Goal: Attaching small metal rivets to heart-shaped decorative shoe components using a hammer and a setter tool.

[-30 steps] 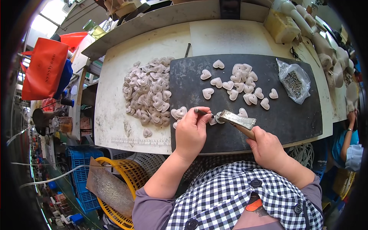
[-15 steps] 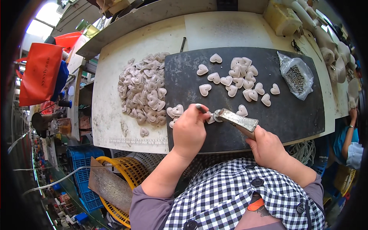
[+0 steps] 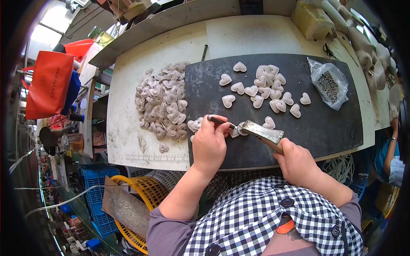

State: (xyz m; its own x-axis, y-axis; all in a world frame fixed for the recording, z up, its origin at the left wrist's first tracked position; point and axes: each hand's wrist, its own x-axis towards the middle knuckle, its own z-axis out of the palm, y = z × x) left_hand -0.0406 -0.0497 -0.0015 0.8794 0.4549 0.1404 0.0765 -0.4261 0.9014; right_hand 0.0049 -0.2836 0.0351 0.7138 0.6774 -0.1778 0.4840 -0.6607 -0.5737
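Punching in hand: left hand (image 3: 209, 143) pinches punch (image 3: 221, 121) on heart (image 3: 234, 132), right hand (image 3: 294, 162) grips hammer (image 3: 261, 132); next, a square strike.

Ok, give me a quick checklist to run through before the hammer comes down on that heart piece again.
1. Left hand holds the thin dark punch in a firm grip: ok.
2. Right hand holds the hammer by its handle: ok.
3. Heart piece lies flat on the dark mat under the punch tip: cannot tell, the fingers and hammer head hide most of it.
4. Left fingertips out of the hammer's path: not ok, they sit right beside the hammer head.
5. Loose hearts on the mat lie apart from the striking spot: ok.
6. Bag of small metal parts within reach on the mat: ok.
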